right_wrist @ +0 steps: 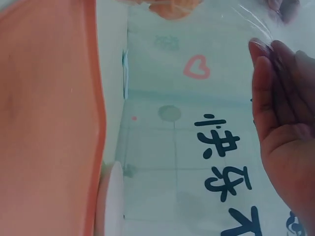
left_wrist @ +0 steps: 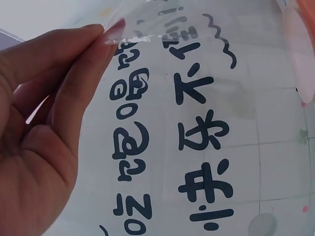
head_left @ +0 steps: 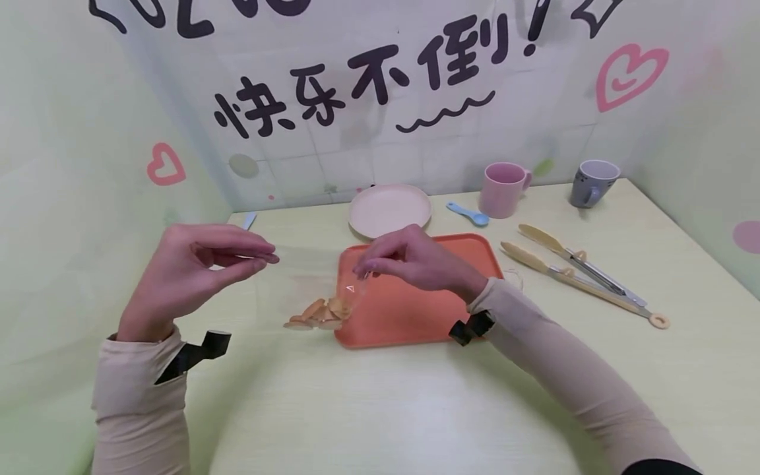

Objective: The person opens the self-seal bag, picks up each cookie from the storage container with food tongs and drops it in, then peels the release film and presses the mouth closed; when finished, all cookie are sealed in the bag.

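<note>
A clear plastic bag (head_left: 305, 284) hangs above the table between my two hands, several flat brown pieces (head_left: 323, 313) lying in its lower part. What kind of food they are, if food, I cannot tell. My left hand (head_left: 190, 280) pinches one side of the bag between thumb and fingers; the left wrist view shows the film (left_wrist: 142, 22) at the fingertips. The other side is pinched by my right hand (head_left: 415, 260), over an orange tray (head_left: 410, 316). In the right wrist view, part of the brown pieces (right_wrist: 174, 9) shows at the top edge.
Behind the tray lies a pale pink plate (head_left: 390, 210). Right of it are a blue spoon (head_left: 469, 214), a pink mug (head_left: 501, 191) and a grey-blue mug (head_left: 594, 183). Tongs (head_left: 582, 274) with wood-coloured tips lie at the right. A light-blue object (head_left: 249, 220) sits partly behind my left hand.
</note>
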`<state>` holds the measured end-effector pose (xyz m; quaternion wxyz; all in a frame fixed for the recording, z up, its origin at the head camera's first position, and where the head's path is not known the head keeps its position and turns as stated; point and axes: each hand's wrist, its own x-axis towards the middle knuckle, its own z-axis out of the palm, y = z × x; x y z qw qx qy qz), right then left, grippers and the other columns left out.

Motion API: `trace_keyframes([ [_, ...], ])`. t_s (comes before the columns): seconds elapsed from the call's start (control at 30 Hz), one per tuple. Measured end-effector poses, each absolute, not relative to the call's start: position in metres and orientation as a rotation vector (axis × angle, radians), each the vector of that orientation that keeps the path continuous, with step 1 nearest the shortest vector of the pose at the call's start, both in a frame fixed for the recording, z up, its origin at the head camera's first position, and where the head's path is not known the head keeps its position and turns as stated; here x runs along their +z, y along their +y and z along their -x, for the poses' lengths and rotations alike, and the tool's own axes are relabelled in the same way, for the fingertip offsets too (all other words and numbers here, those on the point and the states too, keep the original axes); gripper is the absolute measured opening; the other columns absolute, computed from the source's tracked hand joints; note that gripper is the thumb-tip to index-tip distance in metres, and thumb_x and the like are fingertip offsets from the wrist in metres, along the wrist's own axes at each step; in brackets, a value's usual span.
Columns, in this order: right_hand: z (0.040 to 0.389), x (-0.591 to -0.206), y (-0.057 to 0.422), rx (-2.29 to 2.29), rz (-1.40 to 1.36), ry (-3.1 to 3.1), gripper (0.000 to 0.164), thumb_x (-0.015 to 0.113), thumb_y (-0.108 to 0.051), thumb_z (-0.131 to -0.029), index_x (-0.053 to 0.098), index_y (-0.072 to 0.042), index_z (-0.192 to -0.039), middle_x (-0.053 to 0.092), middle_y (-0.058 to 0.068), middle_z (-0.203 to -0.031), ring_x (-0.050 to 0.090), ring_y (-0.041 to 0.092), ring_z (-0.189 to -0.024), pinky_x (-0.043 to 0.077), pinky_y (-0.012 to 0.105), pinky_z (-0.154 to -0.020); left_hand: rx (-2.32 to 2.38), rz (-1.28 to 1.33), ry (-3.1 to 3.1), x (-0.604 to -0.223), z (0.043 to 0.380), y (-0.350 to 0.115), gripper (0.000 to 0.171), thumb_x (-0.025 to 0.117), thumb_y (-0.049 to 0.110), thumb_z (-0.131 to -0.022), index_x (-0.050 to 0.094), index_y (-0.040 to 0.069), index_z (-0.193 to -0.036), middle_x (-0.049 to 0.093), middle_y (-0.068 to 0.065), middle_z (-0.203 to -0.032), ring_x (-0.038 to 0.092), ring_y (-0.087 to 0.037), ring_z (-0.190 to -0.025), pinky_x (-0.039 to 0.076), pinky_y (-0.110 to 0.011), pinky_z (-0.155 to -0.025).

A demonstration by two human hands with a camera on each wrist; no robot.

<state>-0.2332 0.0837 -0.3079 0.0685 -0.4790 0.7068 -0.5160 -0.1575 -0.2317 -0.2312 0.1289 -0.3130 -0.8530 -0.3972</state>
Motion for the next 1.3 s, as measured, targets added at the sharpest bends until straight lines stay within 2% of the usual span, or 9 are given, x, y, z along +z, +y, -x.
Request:
trace_keyframes([
  [0.13, 0.233, -0.313, 0.074, -1.733, 1.312, 2.068, 0.012, 0.071, 0.0, -0.091, 0.077, 0.003, -0.1, 0.077, 0.015, -0.096, 0.073, 0.021, -0.086, 0.06, 0.032, -0.077, -1.263, 0.878, -2.457, -0.234, 0.157, -0.239, 0.031, 0.074, -0.018, -0.078, 0.076, -0.001, -0.103, 0.079, 0.001, -0.095, 0.076, -0.009, -0.085, 0.059, -0.02, -0.072],
  [0.33, 0.226, -0.319, 0.054, -1.965, 1.128, 1.96, 0.013, 0.067, 0.008, -0.089, 0.075, 0.008, -0.1, 0.073, 0.029, -0.099, 0.074, 0.019, -0.08, 0.061, 0.048, -0.081, -1.334, 0.854, -2.422, -0.241, 0.156, -0.251, 0.03, 0.072, -0.02, -0.079, 0.074, -0.006, -0.106, 0.079, -0.003, -0.097, 0.075, -0.009, -0.087, 0.058, -0.017, -0.072],
  [0.6, 0.22, -0.319, 0.032, -1.918, 1.106, 2.063, 0.015, 0.065, 0.006, -0.09, 0.077, 0.0, -0.098, 0.076, 0.015, -0.093, 0.074, 0.029, -0.08, 0.062, 0.037, -0.075, -1.419, 0.801, -2.404, -0.252, 0.151, -0.273, 0.032, 0.07, -0.022, -0.079, 0.071, -0.011, -0.108, 0.078, -0.006, -0.1, 0.076, -0.011, -0.089, 0.059, -0.019, -0.077],
  [0.83, 0.219, -0.321, 0.025, -1.915, 1.083, 2.057, 0.017, 0.065, 0.008, -0.089, 0.075, 0.003, -0.102, 0.075, 0.018, -0.096, 0.072, 0.017, -0.076, 0.061, 0.045, -0.078, -1.474, 0.744, -2.432, -0.256, 0.152, -0.28, 0.03, 0.07, -0.02, -0.081, 0.071, -0.011, -0.109, 0.077, -0.005, -0.102, 0.076, -0.011, -0.09, 0.059, -0.021, -0.078],
  [1.1, 0.215, -0.319, 0.029, -1.925, 1.097, 2.099, 0.022, 0.062, 0.008, -0.088, 0.076, -0.002, -0.102, 0.076, 0.014, -0.095, 0.07, 0.018, -0.074, 0.057, 0.029, -0.067, -1.591, 0.766, -2.379, -0.259, 0.15, -0.278, 0.03, 0.068, -0.024, -0.08, 0.068, -0.016, -0.108, 0.077, -0.009, -0.103, 0.076, -0.015, -0.092, 0.059, -0.026, -0.081],
  [1.3, 0.213, -0.317, 0.032, -1.92, 1.115, 2.12, 0.023, 0.061, 0.007, -0.088, 0.076, -0.002, -0.103, 0.076, 0.013, -0.095, 0.069, 0.019, -0.072, 0.056, 0.027, -0.066, -1.659, 0.845, -2.31, -0.261, 0.15, -0.278, 0.032, 0.065, -0.029, -0.078, 0.066, -0.02, -0.109, 0.076, -0.014, -0.104, 0.076, -0.018, -0.093, 0.059, -0.028, -0.083],
])
